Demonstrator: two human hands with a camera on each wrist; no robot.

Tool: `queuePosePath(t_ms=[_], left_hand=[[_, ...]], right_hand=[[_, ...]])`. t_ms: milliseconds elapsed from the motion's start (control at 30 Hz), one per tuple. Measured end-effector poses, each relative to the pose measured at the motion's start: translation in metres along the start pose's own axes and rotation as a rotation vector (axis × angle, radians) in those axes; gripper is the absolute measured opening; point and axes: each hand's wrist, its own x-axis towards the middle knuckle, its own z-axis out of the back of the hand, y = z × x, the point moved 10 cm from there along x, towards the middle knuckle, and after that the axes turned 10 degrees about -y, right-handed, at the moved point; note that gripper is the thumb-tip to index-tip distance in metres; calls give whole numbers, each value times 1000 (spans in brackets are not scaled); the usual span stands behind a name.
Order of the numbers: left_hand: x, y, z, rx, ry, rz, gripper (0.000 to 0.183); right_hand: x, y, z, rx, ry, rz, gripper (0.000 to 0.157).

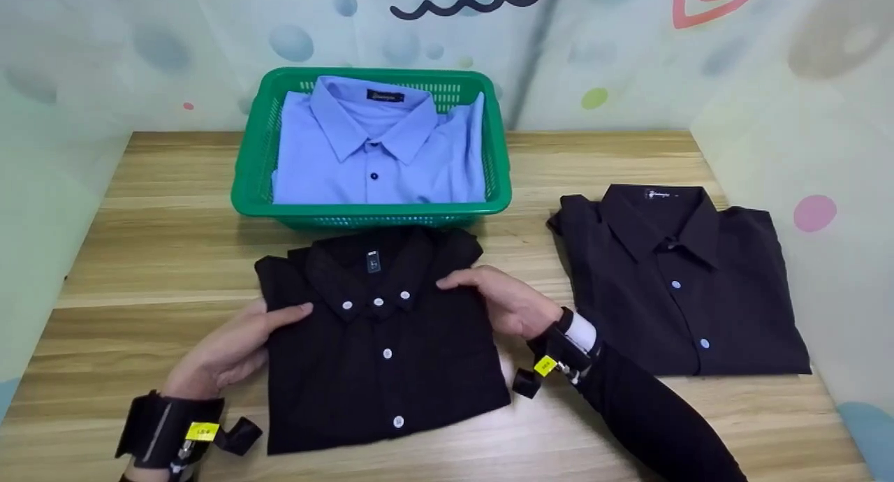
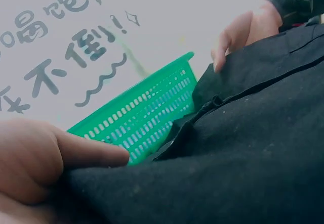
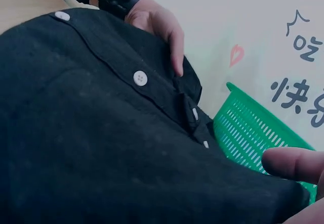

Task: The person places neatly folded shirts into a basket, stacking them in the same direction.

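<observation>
A folded black shirt [image 1: 447, 360] with white buttons and a button-down collar lies between my two hands in the head view. My left hand [image 1: 234, 342] grips its left side, thumb on top and the other fingers mostly hidden under the cloth. On the opposite side my right hand [image 1: 513, 304] holds the shirt the same way, its thumb pointing at the collar. In the left wrist view the left thumb [image 2: 96, 153] presses along the edge of the cloth. The right wrist view shows the right thumb [image 3: 291, 162] over the shirt's edge.
Just behind the held shirt stands a green plastic basket [image 1: 244, 181] with a folded blue shirt [image 1: 321, 168] inside. To the right, another folded black shirt [image 1: 621, 293] lies on the wooden table [image 1: 174, 237]. Patterned cloth walls [image 1: 594, 63] border the table at the back and sides.
</observation>
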Motion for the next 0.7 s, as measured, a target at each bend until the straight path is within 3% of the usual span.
queuePosePath(t_ms=[400, 700], left_hand=[[1, 3, -13, -108, 72, 13, 35], [4, 11, -24, -93, 76, 34, 30]], right_hand=[[4, -4, 3, 8, -19, -36, 23], [5, -7, 3, 8, -13, -50, 30]])
